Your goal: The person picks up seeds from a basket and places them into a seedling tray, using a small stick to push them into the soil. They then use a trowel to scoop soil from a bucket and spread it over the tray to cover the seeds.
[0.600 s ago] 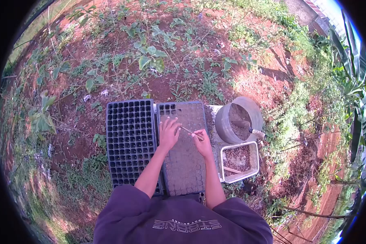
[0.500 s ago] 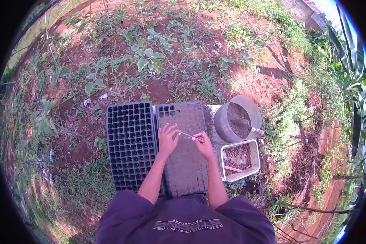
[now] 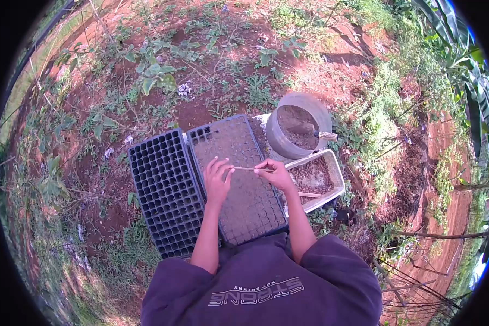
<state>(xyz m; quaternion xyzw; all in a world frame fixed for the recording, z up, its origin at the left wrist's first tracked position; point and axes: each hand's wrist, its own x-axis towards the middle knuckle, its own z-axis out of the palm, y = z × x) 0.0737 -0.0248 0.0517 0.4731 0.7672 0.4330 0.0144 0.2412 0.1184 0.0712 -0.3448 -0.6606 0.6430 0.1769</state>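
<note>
Dark purple fabric is covering the person's torso, and the shirt (image 3: 266, 277) is showing "STRONG" in large outlined letters with "NOT SKINNY" in smaller ones, both standing upside down in this view. No other writing is reading clearly.

One thin stick (image 3: 245, 168) is spanning the gap between the two hands, lying nearly level above the soil-filled tray (image 3: 244, 201). The left hand (image 3: 217, 178) is narrowing its thumb and forefinger on one end, its other fingers spreading forward. The right hand (image 3: 277, 175) is pinching the other end between thumb and fingertips, the stick's tip running in under the fingers.

Two cell trays are lying side by side: the soil-filled one under the hands, showing a few dark open cells at its far left corner, and the black tray (image 3: 165, 193) beside it to the left, its cells standing open in rows.

To the right, one round bucket (image 3: 274, 135) is holding soil and one tool whose handle (image 3: 327, 136) is leaning over the rim. Nearer, one pale rectangular tub (image 3: 339, 176) is holding brown bits and a second, flat stick (image 3: 309, 194). A whitish table (image 3: 263, 120) is showing between the soil-filled tray and the bucket.
</note>
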